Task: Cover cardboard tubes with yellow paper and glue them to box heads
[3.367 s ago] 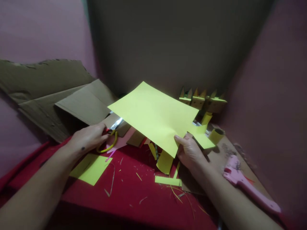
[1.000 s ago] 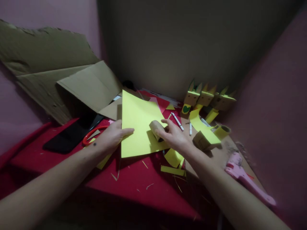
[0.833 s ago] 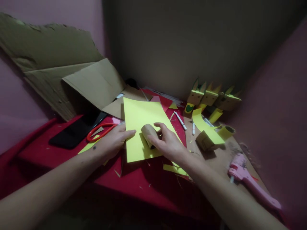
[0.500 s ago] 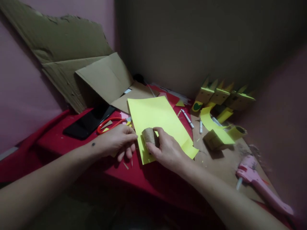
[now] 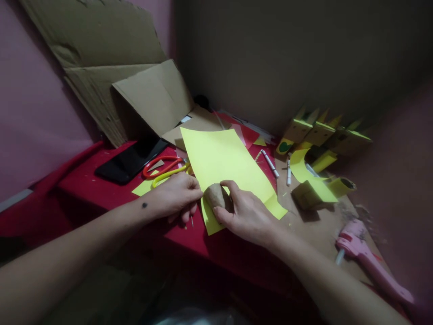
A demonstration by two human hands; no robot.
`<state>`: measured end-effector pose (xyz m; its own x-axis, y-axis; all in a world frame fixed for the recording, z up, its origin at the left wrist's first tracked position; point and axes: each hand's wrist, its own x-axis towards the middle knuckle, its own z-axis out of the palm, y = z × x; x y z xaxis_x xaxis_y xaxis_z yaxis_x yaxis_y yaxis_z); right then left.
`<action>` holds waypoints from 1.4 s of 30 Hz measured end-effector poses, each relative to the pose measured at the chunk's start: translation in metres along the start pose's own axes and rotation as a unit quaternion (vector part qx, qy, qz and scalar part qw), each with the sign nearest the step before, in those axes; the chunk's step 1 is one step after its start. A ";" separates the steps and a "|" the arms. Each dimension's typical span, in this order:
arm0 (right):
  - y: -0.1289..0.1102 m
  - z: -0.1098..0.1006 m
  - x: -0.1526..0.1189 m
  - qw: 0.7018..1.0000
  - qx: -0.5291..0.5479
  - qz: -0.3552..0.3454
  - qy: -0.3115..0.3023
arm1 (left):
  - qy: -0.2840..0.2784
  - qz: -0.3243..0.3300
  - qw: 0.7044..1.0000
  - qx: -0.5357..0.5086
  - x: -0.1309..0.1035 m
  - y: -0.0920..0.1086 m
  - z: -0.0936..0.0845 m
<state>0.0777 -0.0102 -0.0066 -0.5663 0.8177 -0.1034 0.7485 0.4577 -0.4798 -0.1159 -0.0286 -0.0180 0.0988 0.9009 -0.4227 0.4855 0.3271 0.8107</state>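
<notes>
A sheet of yellow paper (image 5: 223,153) lies tilted over the red-covered table, its lower right corner cut into a flap. My left hand (image 5: 179,196) is closed, thumb and forefinger pinching the sheet's left edge. On the lower part of the sheet is a short brown cardboard tube (image 5: 215,196). My right hand (image 5: 248,214) grips that tube from the right, between thumb and forefinger; its far side is hidden. Just beyond my left hand lie scissors (image 5: 164,168) with red and yellow handles, their blades partly covered by the paper.
A black phone (image 5: 130,162) lies at left, before leaning cardboard sheets (image 5: 149,97). At right are a pink glue gun (image 5: 367,257), a small cardboard box (image 5: 309,196) with yellow paper, white sticks (image 5: 269,163) and several pencil-topped cardboard figures (image 5: 318,131).
The tube has tipped over a little in my right hand. My view has shifted, and more of the scissors' yellow handle shows. Both hands keep their grip.
</notes>
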 end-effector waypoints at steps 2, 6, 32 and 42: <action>0.001 0.000 -0.002 1.000 -0.004 0.003 -0.005 | -0.004 -0.003 1.000 -0.004 0.000 0.000 0.001; -0.001 -0.001 -0.004 1.000 -0.018 0.012 -0.013 | -0.007 -0.006 1.000 -0.006 0.001 0.001 0.002; -0.005 0.007 -0.013 0.995 -0.094 -0.017 -0.012 | 0.103 0.111 0.987 0.042 -0.021 -0.013 0.029; -0.001 0.003 -0.013 0.994 -0.099 -0.050 -0.001 | 0.130 0.097 0.987 -0.006 0.012 -0.009 0.010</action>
<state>0.0833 -0.0223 -0.0073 -0.6416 0.7641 -0.0666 0.7418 0.5960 -0.3074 -0.1108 -0.0232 -0.0343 -0.0385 0.9891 -0.1421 0.4683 0.1434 0.8718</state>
